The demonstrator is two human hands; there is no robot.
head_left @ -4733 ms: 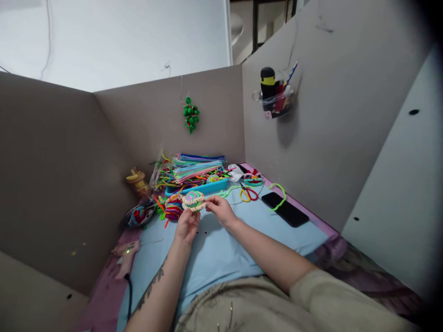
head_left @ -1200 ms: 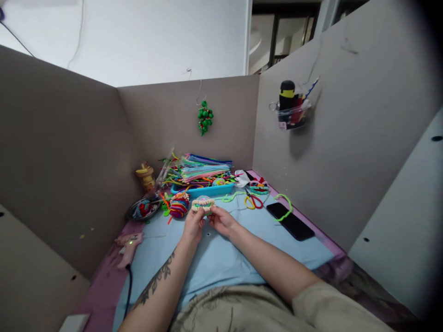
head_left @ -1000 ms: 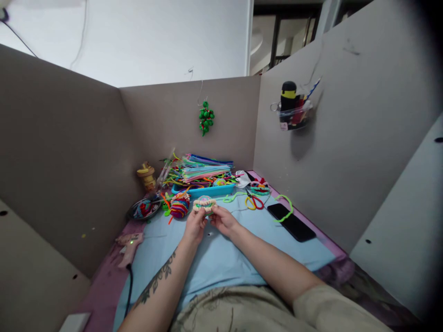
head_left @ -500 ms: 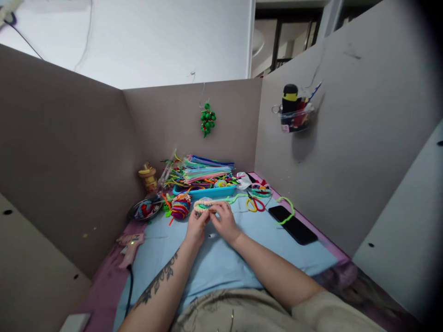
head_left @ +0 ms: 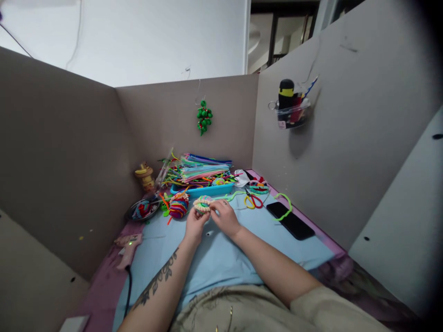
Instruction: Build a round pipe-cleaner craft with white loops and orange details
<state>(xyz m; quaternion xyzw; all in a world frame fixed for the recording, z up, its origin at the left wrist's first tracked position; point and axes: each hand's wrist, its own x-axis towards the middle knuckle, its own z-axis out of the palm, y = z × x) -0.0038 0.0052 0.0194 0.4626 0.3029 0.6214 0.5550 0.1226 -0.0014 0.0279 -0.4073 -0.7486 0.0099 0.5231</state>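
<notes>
Both hands (left (head_left: 194, 225), right (head_left: 224, 217)) grip a pipe-cleaner coil (head_left: 202, 203).

Dim, soft indoor light; wide-angle warping and dark vignette at right.

Both forearms are bare. A dark tattoo of leafy, vine-like lines runs along the left forearm, well back from the fingers of the left hand (head_left: 194, 226). The right hand (head_left: 225, 217) shows no rings or watch. Far behind its fingers, a beige short sleeve covers the upper arm, matching the beige top.
</notes>
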